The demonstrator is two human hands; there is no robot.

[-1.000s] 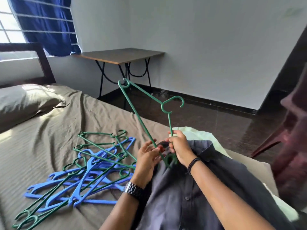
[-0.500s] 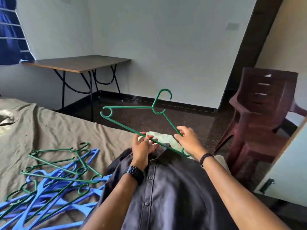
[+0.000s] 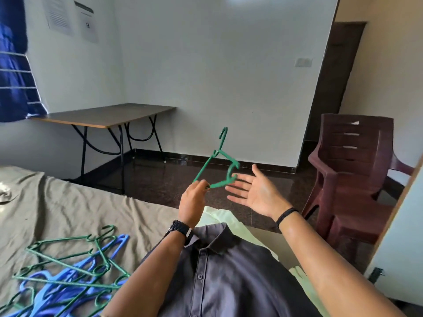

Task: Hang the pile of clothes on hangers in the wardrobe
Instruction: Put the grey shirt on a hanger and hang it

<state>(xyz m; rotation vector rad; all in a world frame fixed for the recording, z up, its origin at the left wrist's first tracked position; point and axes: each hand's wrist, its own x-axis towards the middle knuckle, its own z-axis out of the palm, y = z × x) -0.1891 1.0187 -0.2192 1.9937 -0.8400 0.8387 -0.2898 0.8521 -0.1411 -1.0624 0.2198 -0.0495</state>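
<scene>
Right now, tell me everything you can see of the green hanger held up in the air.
The green hanger is thin and looks like plastic, with a curved hook at the top and small notch hooks at its shoulder ends. It is held in the air above the bed, seen almost edge-on, hook pointing up. The left hand pinches its lower end. The right hand is open, palm up, just beside its other end; whether it touches is unclear. No garment hangs on it.
</scene>
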